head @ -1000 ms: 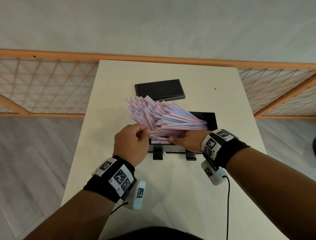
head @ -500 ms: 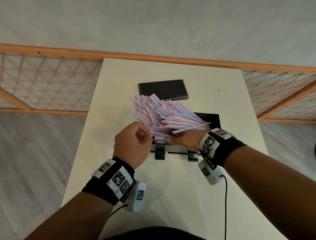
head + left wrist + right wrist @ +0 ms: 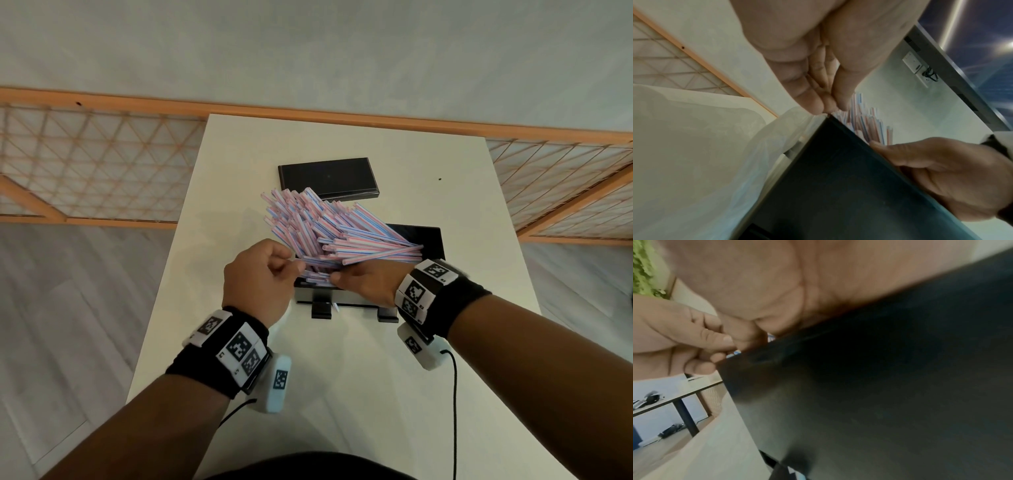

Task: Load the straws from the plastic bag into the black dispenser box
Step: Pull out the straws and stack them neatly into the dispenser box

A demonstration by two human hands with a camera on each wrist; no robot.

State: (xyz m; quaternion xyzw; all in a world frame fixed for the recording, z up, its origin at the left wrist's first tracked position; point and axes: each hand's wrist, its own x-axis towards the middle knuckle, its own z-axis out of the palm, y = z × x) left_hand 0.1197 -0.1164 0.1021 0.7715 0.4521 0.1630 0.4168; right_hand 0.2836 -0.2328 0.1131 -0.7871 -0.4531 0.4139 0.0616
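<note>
Head view: white bench [image 3: 342, 377]; at centre, black dispenser box [image 3: 424, 236], open-topped, with a fanned sheaf of pink-and-blue striped straws [image 3: 329, 226] lying across its mouth and splaying toward 10 to 11 o'clock, tips overhanging the box's left edge. Black lid [image 3: 328, 178] lies flat at 12 o'clock, apart from the box. Left hand [image 3: 260, 274] at 8 o'clock of the sheaf, fingers curled together and pinching something thin at the straws' near ends; right hand [image 3: 366, 282] at 5 o'clock, fingers tucked under the sheaf at the box's front rim. Left wrist view: left fingertips [image 3: 818, 100] pressed together over the box corner; clear plastic bag [image 3: 760, 146], limp, hangs at 8 o'clock beside the box wall [image 3: 838, 178], so the pinch is probably on the bag film. Straw ends [image 3: 867, 125] stand above the rim; right hand [image 3: 951, 175] cups the rim at 4 o'clock. Right wrist view: dark, blurred; box face [image 3: 879, 402] fills it; whether the right hand's fingers grip straws cannot be told. Handling, judged: straws light, stiff, slick, prone to scatter; take them as one bundle near mid-length. Bag soft, slippery.
</note>
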